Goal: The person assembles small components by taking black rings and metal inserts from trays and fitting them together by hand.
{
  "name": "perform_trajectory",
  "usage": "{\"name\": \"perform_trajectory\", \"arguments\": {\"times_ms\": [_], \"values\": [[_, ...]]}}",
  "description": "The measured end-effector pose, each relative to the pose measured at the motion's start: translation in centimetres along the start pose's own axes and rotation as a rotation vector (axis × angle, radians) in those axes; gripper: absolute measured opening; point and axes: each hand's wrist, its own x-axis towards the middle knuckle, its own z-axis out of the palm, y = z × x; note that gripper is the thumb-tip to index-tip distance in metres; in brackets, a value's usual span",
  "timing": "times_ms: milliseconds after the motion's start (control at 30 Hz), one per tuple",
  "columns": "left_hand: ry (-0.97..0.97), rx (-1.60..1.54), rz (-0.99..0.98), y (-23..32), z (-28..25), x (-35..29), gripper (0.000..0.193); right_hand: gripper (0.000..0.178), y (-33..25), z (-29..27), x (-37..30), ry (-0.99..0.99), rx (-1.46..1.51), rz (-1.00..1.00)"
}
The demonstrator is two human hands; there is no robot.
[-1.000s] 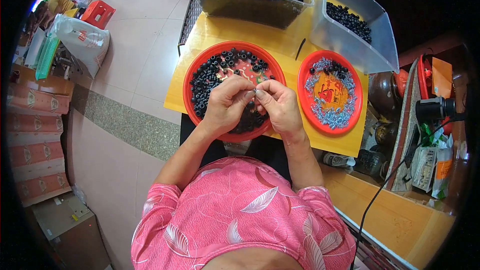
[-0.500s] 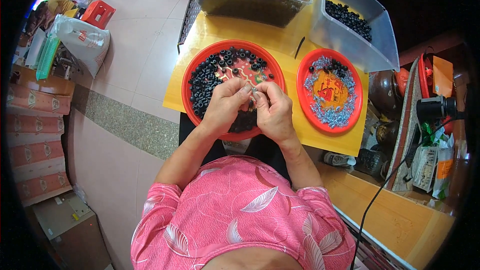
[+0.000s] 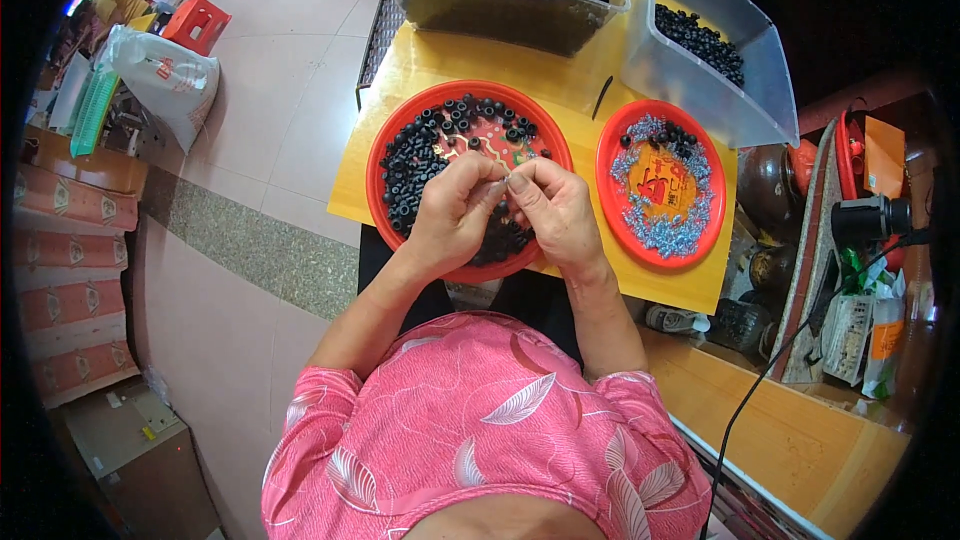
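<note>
Both hands over the near part of the large tray [image 3: 470, 86], fingertips meeting. Left hand [image 3: 447, 217]: thumb and forefinger pinched, other fingers curled in. Right hand [image 3: 565, 220]: matching pinch, facing the left. Between them a tiny pale piece [image 3: 508, 181], apparently gripped from both sides; too small and too covered by fingers to tell its kind or which way its long axis runs. Black caps [image 3: 405, 165] crowd the left side of the large tray, just beside the left hand; more scattered along the far side, others below the hands, partly hidden. Key relation: small tray [image 3: 604, 180] lies to the right of the right hand, apart from it, a band of yellow counter [image 3: 680, 285] between. Right hand clearly nearer to it; left hand nearer to the crowded caps. Small tray shows as an oval, long axis running away from the person, far end leaning a little left; lens bends shapes, so bearing approximate. Inside it, clear bluish bits [image 3: 670, 237] ring the printed bottom, thickest at the near end, with a few black caps at the far right. Beyond the trays, left tub [image 3: 480, 20] and right tub [image 3: 690, 92], both see-through, both holding black caps.
</note>
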Motion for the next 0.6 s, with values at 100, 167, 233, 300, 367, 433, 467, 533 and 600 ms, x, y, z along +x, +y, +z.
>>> {"name": "perform_trajectory", "arguments": {"times_ms": [100,167,233,300,367,433,467,533,600], "values": [[0.032,0.096,0.072,-0.2,0.0,-0.1,0.004,0.016,-0.1,0.3,0.2,0.021,0.042,-0.021],[0.054,0.094,0.066,-0.4,0.0,-0.3,0.004,0.009,0.2,0.4,0.2,0.055,0.006,-0.042],[0.07,0.033,-0.026,-0.6,0.0,-0.4,0.004,0.008,0.5,0.5,0.2,0.061,-0.055,-0.074],[0.044,0.043,-0.076,-0.2,-0.4,-0.1,0.006,0.006,0.8,0.5,0.1,0.075,-0.116,-0.103],[0.02,0.056,-0.126,-0.3,-0.5,0.2,0.009,0.006,1.1,0.7,0.1,0.073,-0.133,-0.173],[0.01,-0.267,-0.296,-0.9,-0.5,0.4,0.014,0.007,0.7,0.7,0.2,0.069,-0.181,-0.136],[-0.005,-0.35,-0.375,-0.9,-0.7,0.6,0.014,0.007,0.6,0.7,0.2,0.069,-0.23,-0.102],[0.007,-0.332,-0.355,-1.6,-0.7,0.9,0.012,0.008,0.9,0.4,0.3,0.088,-0.398,-0.071],[0.017,-0.315,-0.336,-1.7,-0.6,0.8,0.011,0.008,1.6,-0.1,0.4,0.107,-0.566,-0.038]]}}
